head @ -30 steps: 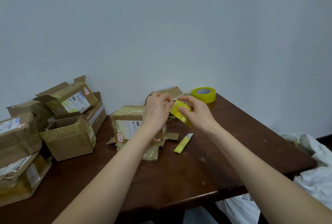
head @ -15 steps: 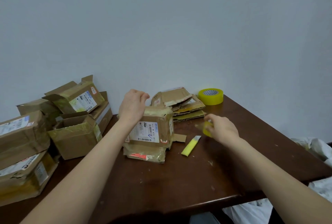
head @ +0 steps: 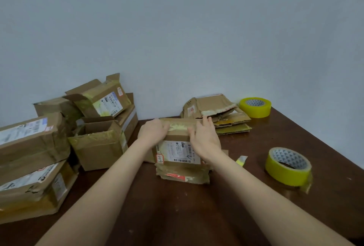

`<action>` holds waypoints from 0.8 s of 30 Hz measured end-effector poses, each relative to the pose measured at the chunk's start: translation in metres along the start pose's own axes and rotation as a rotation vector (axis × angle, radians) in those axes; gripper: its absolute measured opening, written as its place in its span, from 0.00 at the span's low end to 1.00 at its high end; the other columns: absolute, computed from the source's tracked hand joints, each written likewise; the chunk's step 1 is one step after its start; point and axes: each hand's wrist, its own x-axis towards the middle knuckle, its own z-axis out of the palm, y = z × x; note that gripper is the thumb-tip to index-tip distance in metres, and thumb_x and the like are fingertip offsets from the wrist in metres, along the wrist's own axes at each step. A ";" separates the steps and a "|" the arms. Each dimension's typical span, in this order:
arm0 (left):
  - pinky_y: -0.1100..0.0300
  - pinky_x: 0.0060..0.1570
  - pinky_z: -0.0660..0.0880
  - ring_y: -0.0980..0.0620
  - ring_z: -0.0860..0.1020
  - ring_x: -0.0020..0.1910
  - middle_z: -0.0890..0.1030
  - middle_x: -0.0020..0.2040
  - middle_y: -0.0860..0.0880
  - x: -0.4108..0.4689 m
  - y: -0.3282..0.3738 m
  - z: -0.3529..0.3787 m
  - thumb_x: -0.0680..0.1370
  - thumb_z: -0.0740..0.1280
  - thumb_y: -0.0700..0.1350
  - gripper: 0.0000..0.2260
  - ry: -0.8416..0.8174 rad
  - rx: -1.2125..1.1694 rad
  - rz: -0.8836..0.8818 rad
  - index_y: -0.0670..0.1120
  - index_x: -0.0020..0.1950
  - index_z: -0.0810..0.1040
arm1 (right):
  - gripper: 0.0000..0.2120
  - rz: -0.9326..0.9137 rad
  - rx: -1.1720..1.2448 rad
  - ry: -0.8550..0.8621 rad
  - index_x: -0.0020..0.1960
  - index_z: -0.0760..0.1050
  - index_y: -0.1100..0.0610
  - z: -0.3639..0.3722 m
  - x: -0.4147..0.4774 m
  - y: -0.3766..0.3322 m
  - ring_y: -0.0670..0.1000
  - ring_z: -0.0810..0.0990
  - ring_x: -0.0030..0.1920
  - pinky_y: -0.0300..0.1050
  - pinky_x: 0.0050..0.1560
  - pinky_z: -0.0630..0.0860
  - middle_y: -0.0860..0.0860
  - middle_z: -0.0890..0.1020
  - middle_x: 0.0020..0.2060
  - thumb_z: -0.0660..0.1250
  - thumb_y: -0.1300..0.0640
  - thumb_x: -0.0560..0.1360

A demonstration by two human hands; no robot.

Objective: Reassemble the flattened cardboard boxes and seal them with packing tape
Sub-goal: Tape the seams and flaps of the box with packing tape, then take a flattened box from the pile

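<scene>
Head view looks down on a dark wooden table [head: 177,216] where a small cardboard box [head: 178,150] stands near the middle, its shipping label facing the camera and a yellowish tape strip [head: 180,127] lying across its closed top. The left hand [head: 152,131] curls over the box's top left edge and grips it. The right hand [head: 204,139] lies with straight fingers pressing on the top right, beside the strip. Just behind the box sits a stack of flattened boxes [head: 216,114], with the far tape roll [head: 255,107] to its right. The near tape roll [head: 287,166] lies flat at the right, and a small yellow object [head: 241,160] shows beside the right forearm. At left, an open box [head: 98,143] stands with its flaps up, its inside too dark to read. Behind it a tilted box [head: 102,100] also has loose flaps, and taped closed boxes [head: 29,139] are stacked at the far left.
</scene>
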 end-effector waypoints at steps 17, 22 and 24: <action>0.57 0.42 0.70 0.45 0.75 0.45 0.78 0.53 0.41 -0.008 -0.013 -0.005 0.81 0.55 0.52 0.20 -0.094 -0.320 -0.261 0.37 0.57 0.75 | 0.10 0.366 0.577 0.026 0.43 0.73 0.58 -0.003 0.019 0.012 0.56 0.76 0.46 0.49 0.46 0.74 0.57 0.80 0.48 0.59 0.53 0.78; 0.50 0.52 0.71 0.38 0.76 0.55 0.78 0.54 0.39 -0.028 -0.024 -0.042 0.83 0.50 0.52 0.20 0.270 -0.347 -0.190 0.40 0.56 0.75 | 0.25 0.145 0.571 0.240 0.69 0.70 0.56 -0.022 0.013 -0.014 0.56 0.76 0.59 0.47 0.55 0.74 0.55 0.74 0.63 0.66 0.47 0.76; 0.46 0.55 0.72 0.40 0.75 0.55 0.78 0.56 0.40 -0.027 -0.023 -0.064 0.82 0.50 0.53 0.18 0.432 -0.484 -0.120 0.42 0.58 0.73 | 0.25 0.043 0.591 0.337 0.67 0.71 0.56 -0.038 0.018 -0.028 0.54 0.75 0.62 0.45 0.53 0.71 0.51 0.76 0.61 0.70 0.48 0.74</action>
